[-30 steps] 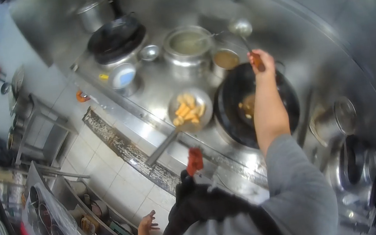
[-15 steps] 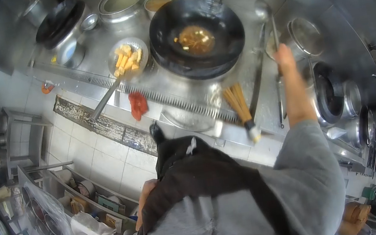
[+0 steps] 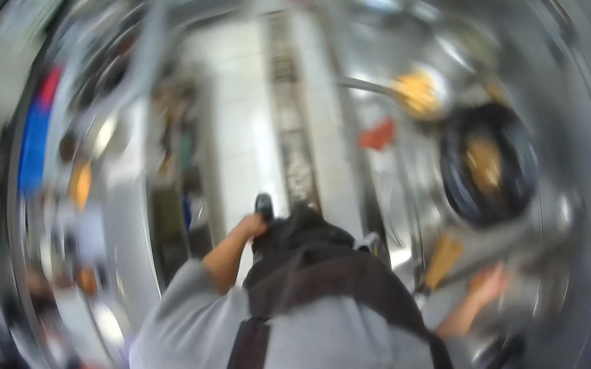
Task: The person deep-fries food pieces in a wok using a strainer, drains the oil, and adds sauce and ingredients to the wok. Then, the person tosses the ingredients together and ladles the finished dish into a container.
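Observation:
Motion smears the whole view. My left hand (image 3: 252, 227) hangs beside the dark apron (image 3: 304, 244) at my waist, and its fingers are too blurred to read. Over the stove side, my right hand (image 3: 490, 284) reaches out beside a bamboo brush (image 3: 443, 260). Whether its fingers hold anything is lost in the blur. Beyond it sits a black wok (image 3: 459, 198) with brown liquid in its bottom. A strainer with a long handle (image 3: 368, 83) carries yellow-orange pieces (image 3: 417, 92). Near that handle lies a red cloth (image 3: 378, 135).
A steel stove counter (image 3: 396, 192) runs along the right. On the left is a counter (image 3: 126, 149) with shelves of containers and a blue object (image 3: 36, 151). White floor tiles (image 3: 236, 117) and a dark worn strip (image 3: 287, 94) lie between them.
My view has swung left, turning the stove to the right side. My right hand, earlier at the ladle handle, now appears lower, near the brush. My left hand has come into fuller view.

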Demonstrator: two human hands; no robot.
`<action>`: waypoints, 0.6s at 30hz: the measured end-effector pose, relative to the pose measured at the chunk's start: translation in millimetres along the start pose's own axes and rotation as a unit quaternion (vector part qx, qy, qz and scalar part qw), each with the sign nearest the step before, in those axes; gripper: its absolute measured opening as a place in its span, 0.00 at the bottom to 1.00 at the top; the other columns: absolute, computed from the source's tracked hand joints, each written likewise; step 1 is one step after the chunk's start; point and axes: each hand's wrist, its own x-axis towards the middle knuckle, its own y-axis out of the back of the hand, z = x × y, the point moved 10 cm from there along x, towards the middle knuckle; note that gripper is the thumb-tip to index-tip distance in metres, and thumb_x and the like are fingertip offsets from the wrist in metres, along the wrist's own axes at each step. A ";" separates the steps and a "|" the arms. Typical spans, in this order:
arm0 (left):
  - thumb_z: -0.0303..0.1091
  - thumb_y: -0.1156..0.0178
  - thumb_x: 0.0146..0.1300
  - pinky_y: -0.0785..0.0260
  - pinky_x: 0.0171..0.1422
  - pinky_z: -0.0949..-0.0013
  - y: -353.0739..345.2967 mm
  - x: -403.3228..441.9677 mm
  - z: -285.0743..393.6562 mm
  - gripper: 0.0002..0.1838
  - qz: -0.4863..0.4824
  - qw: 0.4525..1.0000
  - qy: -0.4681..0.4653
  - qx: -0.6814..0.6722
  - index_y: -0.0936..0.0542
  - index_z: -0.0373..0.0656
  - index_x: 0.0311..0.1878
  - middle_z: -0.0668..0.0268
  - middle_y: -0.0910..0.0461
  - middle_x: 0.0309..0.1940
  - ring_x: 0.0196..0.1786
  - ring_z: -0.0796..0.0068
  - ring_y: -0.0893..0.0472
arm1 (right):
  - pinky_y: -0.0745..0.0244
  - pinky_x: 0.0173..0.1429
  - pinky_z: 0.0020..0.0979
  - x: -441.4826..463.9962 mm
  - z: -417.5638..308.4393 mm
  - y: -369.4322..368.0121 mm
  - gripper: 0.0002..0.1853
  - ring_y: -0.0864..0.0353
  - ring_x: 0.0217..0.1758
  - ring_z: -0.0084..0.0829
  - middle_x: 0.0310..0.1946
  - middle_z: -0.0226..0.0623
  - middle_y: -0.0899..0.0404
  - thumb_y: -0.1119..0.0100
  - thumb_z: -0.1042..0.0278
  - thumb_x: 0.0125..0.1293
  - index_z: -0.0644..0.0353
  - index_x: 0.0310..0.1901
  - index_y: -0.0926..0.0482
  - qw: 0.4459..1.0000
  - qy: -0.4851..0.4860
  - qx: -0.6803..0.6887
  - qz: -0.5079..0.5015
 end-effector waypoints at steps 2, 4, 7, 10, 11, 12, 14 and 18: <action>0.44 0.45 0.53 0.29 0.52 0.57 -5.2 -11.3 -22.3 0.20 0.065 0.994 0.003 -0.086 0.18 0.38 0.40 0.48 0.21 0.43 0.48 0.54 0.21 | 0.27 0.31 0.32 -29.4 -56.6 -21.7 0.25 0.26 0.24 0.30 0.31 0.42 0.25 0.39 0.60 0.59 0.66 0.54 0.30 0.959 -0.076 0.255 -0.097; 0.55 0.47 0.57 0.32 0.58 0.57 -18.6 -30.4 -24.8 0.27 0.071 0.988 -0.046 -0.130 0.21 0.43 0.51 0.50 0.23 0.49 0.53 0.51 0.23 | 0.39 0.20 0.26 -78.8 -151.3 -39.2 0.26 0.40 0.15 0.23 0.16 0.30 0.35 0.43 0.71 0.60 0.68 0.59 0.36 0.875 0.023 0.441 -0.199; 0.53 0.53 0.61 0.41 0.65 0.57 -94.3 -0.6 -50.3 0.28 -0.038 0.992 -0.060 -0.108 0.27 0.46 0.59 0.51 0.27 0.56 0.59 0.51 0.28 | 0.41 0.16 0.21 -140.3 -257.1 -65.9 0.24 0.41 0.13 0.17 0.19 0.26 0.36 0.51 0.72 0.63 0.64 0.61 0.38 0.757 -0.030 0.515 -0.400; 0.51 0.47 0.59 0.34 0.59 0.60 -80.8 -34.7 -66.9 0.22 -0.008 0.993 -0.058 -0.101 0.19 0.49 0.50 0.56 0.21 0.48 0.53 0.56 0.23 | 0.43 0.14 0.19 -185.2 -325.0 -109.3 0.23 0.42 0.12 0.15 0.20 0.25 0.38 0.52 0.70 0.64 0.62 0.61 0.38 0.686 -0.002 0.451 -0.571; 0.51 0.47 0.59 0.34 0.59 0.60 -64.1 -56.7 -73.4 0.22 -0.002 0.992 -0.056 -0.112 0.19 0.49 0.50 0.56 0.21 0.48 0.53 0.56 0.23 | 0.41 0.12 0.19 -209.0 -340.7 -120.6 0.21 0.40 0.12 0.15 0.21 0.26 0.37 0.53 0.71 0.65 0.61 0.60 0.37 0.674 0.008 0.423 -0.606; 0.51 0.47 0.58 0.33 0.57 0.60 -34.7 -79.1 -84.1 0.22 0.048 0.977 -0.039 -0.206 0.19 0.49 0.49 0.57 0.20 0.47 0.51 0.57 0.23 | 0.41 0.11 0.20 -234.0 -356.4 -133.6 0.21 0.40 0.12 0.15 0.21 0.26 0.36 0.54 0.71 0.66 0.60 0.60 0.38 0.636 0.012 0.412 -0.653; 0.50 0.42 0.56 0.32 0.54 0.62 12.7 -97.2 -122.1 0.21 0.184 0.913 -0.024 -0.364 0.19 0.49 0.47 0.58 0.19 0.44 0.49 0.62 0.21 | 0.41 0.10 0.20 -287.8 -386.7 -147.9 0.20 0.40 0.11 0.16 0.22 0.27 0.36 0.53 0.71 0.67 0.60 0.60 0.37 0.597 0.024 0.379 -0.706; 0.43 0.41 0.60 0.28 0.46 0.68 112.6 -129.7 -212.4 0.20 0.379 0.681 -0.030 -0.626 0.23 0.44 0.53 0.62 0.19 0.41 0.43 0.71 0.21 | 0.41 0.10 0.22 -401.5 -448.6 -140.4 0.20 0.39 0.10 0.18 0.21 0.27 0.36 0.53 0.71 0.67 0.62 0.60 0.37 0.523 -0.010 0.375 -0.766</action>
